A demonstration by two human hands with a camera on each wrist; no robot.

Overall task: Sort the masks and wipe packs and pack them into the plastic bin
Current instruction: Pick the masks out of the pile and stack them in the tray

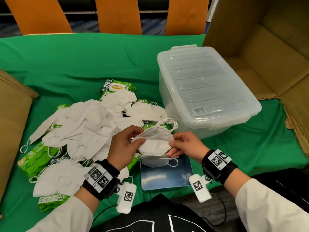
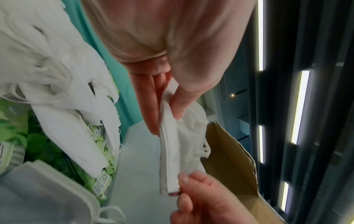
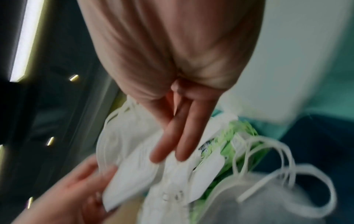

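Both hands hold one folded white mask point(image 1: 154, 143) above the table's front edge. My left hand point(image 1: 139, 135) pinches its left edge and my right hand point(image 1: 172, 148) pinches its right edge. The left wrist view shows the left thumb and fingers point(image 2: 151, 106) clamped on the mask point(image 2: 172, 151), with the right hand point(image 2: 193, 191) pinching the other end. The right wrist view is blurred, with fingers point(image 3: 172, 144) lying along the mask point(image 3: 134, 169). A heap of white masks point(image 1: 87, 124) covers green wipe packs point(image 1: 36, 158) to the left. The clear plastic bin point(image 1: 205, 91) stands to the right with its lid on.
Another mask point(image 1: 155, 161) lies on a blue sheet point(image 1: 167, 178) under my hands. More wipe packs point(image 1: 117, 86) poke out behind the heap. An open cardboard box point(image 1: 267, 47) stands at the right, a cardboard flap point(image 1: 11, 123) at the left, and green cloth point(image 1: 83, 56) covers the table.
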